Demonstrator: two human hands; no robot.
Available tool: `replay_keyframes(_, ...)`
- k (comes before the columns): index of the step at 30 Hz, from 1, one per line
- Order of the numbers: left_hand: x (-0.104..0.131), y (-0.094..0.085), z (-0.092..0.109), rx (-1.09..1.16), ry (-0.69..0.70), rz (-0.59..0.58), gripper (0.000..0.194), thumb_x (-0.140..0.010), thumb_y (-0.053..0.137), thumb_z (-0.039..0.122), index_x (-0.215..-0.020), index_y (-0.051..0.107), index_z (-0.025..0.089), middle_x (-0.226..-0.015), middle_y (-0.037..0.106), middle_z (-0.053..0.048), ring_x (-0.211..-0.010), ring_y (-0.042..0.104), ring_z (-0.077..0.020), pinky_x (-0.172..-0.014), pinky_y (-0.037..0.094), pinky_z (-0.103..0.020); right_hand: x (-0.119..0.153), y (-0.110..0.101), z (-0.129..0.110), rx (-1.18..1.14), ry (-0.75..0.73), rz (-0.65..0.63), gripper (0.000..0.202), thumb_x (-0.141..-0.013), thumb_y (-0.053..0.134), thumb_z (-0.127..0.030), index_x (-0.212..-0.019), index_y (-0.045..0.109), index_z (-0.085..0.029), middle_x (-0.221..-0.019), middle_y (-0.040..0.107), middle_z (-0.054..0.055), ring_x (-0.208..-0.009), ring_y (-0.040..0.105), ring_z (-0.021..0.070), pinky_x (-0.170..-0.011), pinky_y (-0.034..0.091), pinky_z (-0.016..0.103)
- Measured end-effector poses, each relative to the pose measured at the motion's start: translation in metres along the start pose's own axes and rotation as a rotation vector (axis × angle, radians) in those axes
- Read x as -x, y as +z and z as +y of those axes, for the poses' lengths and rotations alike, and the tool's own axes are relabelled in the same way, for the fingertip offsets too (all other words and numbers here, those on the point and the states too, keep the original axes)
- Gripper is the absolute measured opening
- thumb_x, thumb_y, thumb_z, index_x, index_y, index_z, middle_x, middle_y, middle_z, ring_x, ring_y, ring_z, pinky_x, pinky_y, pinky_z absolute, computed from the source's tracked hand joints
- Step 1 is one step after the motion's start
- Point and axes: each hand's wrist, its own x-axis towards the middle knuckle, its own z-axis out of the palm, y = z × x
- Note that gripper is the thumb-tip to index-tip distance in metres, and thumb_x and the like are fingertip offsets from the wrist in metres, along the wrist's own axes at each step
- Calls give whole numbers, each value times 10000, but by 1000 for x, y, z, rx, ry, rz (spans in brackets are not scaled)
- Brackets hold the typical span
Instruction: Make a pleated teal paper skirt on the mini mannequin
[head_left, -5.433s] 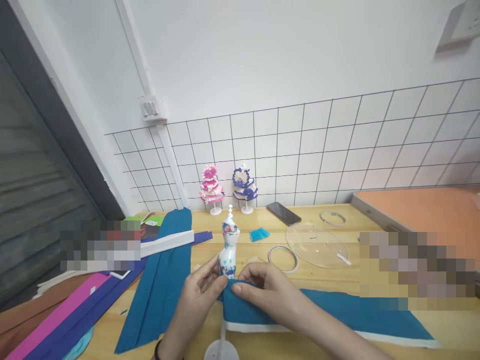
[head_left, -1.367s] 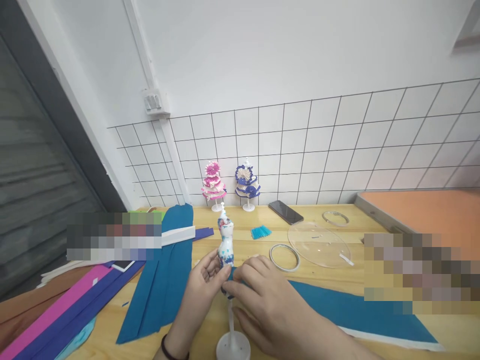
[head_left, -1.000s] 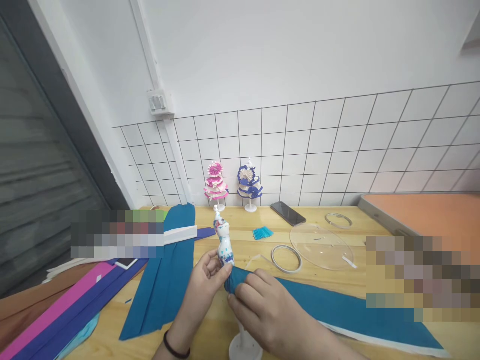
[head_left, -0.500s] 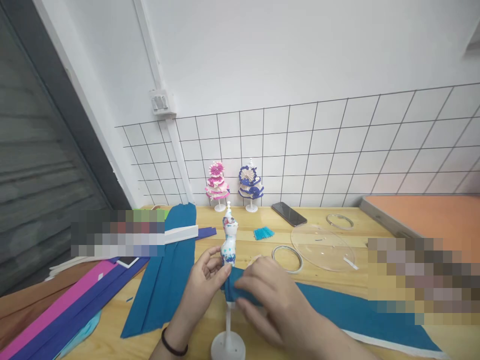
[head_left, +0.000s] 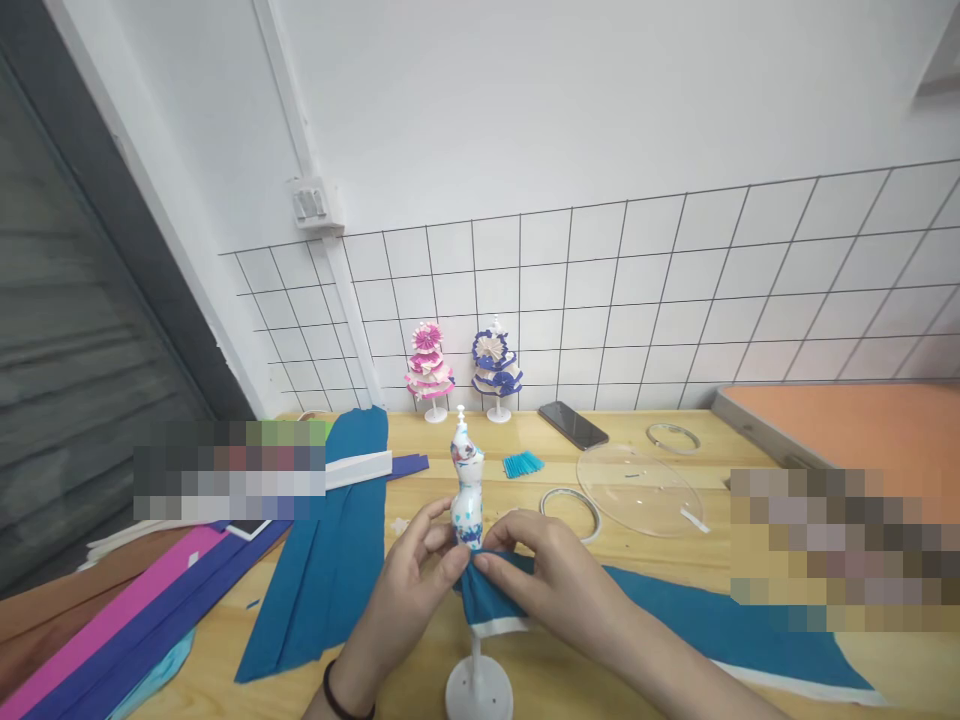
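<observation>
A small white mannequin [head_left: 468, 490] with blue and red marks on its torso stands upright on a round white base [head_left: 478, 690]. Teal fabric [head_left: 491, 600] with a white lower edge lies against its lower part and trails off to the right over the table. My left hand [head_left: 424, 570] is closed at the mannequin's left side, its thumb pressing the fabric's edge to the hips. Thumb and fingers of my right hand [head_left: 536, 565] pinch the fabric's top edge just right of the mannequin.
Two dressed mannequins, pink [head_left: 429, 365] and navy [head_left: 496, 368], stand by the grid wall. Behind my right hand are a phone [head_left: 574, 425], teal pleated pieces [head_left: 523, 464], tape rings [head_left: 571, 514] and a clear disc [head_left: 641, 490]. Fabric strips [head_left: 150, 610] lie left.
My right hand has drawn its fingertips in to the fabric's top edge beside the mannequin. The mannequin and its base appear slightly further right, and the fabric's white edge now shows below.
</observation>
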Motion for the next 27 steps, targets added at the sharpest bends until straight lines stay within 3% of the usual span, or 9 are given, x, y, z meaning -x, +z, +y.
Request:
replay_keyframes(10, -1, 3, -2, 128, -11, -46, 450, -726, 642, 238, -1130, 448, 195, -1038, 667, -109, -997, 585, -258, -848, 422, -362, 1, 1, -1, 121, -81, 40, 95, -789, 548, -255, -736, 605, -200, -728, 651, 17, -701, 570, 172, -628, 403, 270)
replay_keyframes(18, -2, -1, -3, 153, -30, -56, 460, -709, 656, 231, -1116, 443, 194, -1027, 674, -114, -1025, 575, -265, -861, 421, -381, -2, -11, 3, 5, 19, -77, 138, -777, 559, -245, -679, 642, -195, -656, 659, -1, -618, 579, 144, -565, 409, 238)
replay_keyframes(27, -1, -2, 3, 150, -6, -114, 435, -717, 646, 225, -1106, 452, 203, -1054, 652, -115, -1013, 572, -261, -858, 403, -384, 2, -19, -1, -93, -10, -180, 153, -804, 535, -252, -765, 677, -211, -692, 645, -8, -610, 543, 126, -545, 400, 226)
